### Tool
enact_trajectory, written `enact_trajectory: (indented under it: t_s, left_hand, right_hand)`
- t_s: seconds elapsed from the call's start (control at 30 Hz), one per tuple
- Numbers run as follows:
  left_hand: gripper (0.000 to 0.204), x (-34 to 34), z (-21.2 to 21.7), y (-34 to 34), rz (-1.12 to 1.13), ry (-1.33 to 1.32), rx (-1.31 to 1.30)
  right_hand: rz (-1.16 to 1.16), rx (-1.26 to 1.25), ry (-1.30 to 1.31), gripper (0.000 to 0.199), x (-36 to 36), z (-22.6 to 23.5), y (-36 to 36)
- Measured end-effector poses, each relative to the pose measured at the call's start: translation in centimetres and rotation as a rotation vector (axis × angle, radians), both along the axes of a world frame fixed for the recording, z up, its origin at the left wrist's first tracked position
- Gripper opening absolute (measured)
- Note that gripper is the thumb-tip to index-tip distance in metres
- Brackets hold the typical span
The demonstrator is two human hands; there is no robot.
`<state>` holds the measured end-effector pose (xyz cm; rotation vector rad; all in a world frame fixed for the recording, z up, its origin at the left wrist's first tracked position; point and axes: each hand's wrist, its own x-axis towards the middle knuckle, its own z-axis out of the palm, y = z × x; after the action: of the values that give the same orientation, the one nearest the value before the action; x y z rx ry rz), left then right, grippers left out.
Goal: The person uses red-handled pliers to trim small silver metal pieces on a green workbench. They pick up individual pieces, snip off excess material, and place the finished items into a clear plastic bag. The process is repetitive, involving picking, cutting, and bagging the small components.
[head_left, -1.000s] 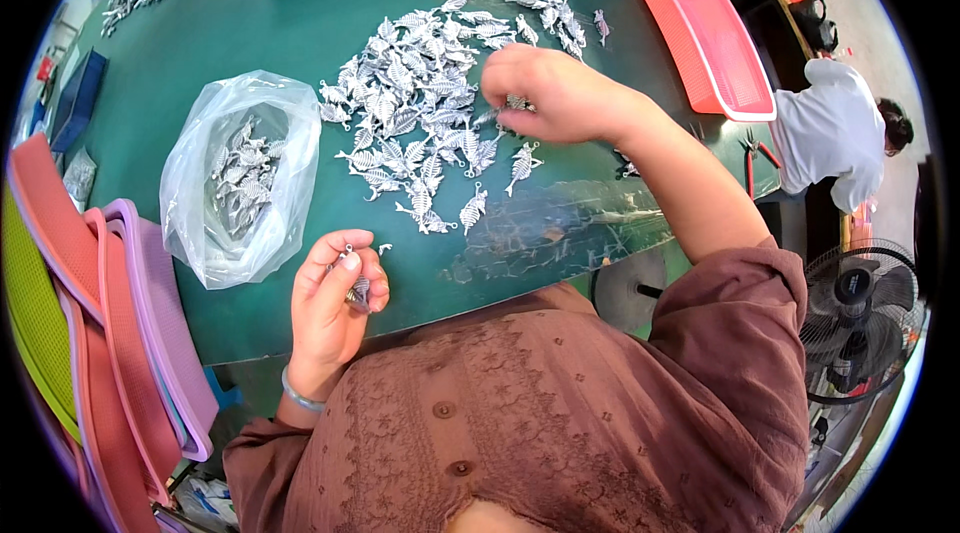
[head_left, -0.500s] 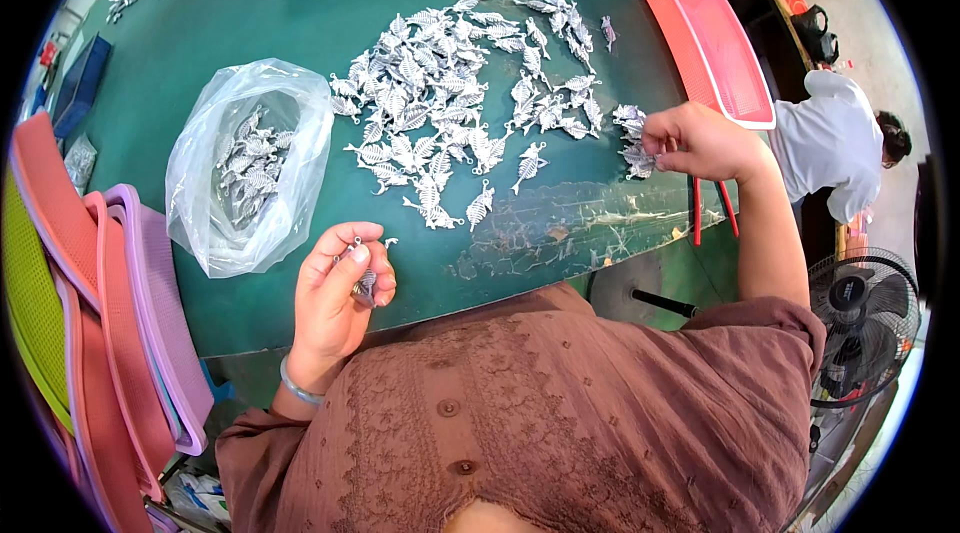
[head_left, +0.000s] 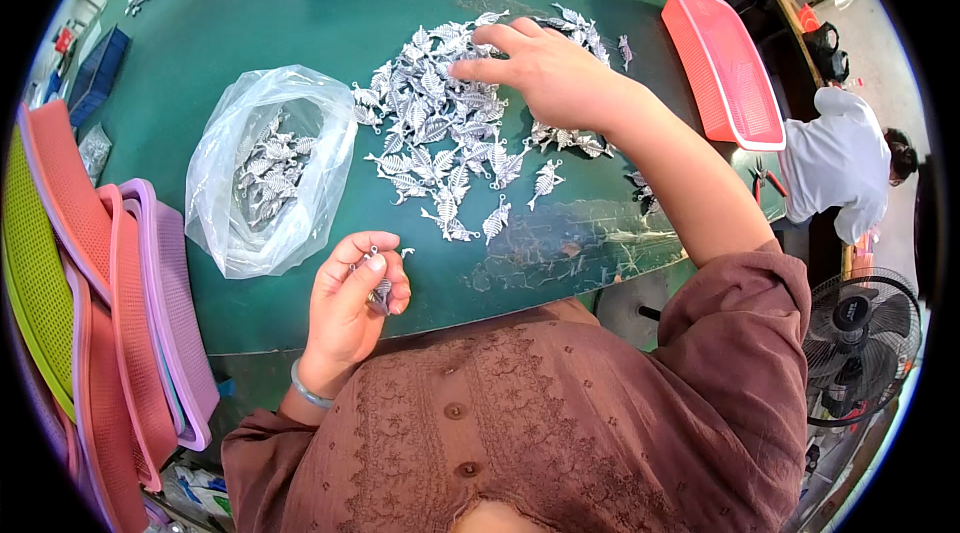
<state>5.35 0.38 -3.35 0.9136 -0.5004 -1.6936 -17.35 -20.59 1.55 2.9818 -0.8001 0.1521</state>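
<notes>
Two hands worked at the green counter. Nearest, the left hand hovered just over the near counter edge, its grip closed on a few small silver fish-shaped charms pinched between thumb and fingers. To do this well, it seemed wise to keep that pinch firm and over the counter, since a dropped charm could slip off the near edge into the lap.

Left of that hand lay a clear plastic bag, mouth open, with more charms inside. Stacked mesh trays in pink, purple and green crowded the left edge, leaving little room there.

Farther out, the right hand reached across the spread of loose charms, fingers narrowed and touching the pieces at the far side of the heap; whether it had one pinched I could not tell. Picking from the heap's rim would likely avoid scattering the rest.

Open counter remained beyond the heap and between heap and bag. A pink basket sat at the far right edge, and another person in white bent beside it, well apart.
</notes>
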Motion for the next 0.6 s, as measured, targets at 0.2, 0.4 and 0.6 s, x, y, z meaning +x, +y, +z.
enact_trajectory:
  t_s: [0.2,0.4,0.6]
  left_hand:
    - [0.019,0.1,-0.1,0.0,-0.016,0.008,0.003]
    - [0.019,0.0,-0.1,0.0,-0.019,0.017,-0.003]
    - [0.019,0.1,-0.2,0.0,-0.01,0.013,0.004]
  right_hand:
    - [-0.208,-0.039,0.155,0.056,-1.5,0.3,-3.5]
    - [-0.232,0.086,0.029,0.042,-2.8,0.4,-4.3]
    - [-0.102,0.166,-0.043,0.031,-1.5,-0.3,-3.8]
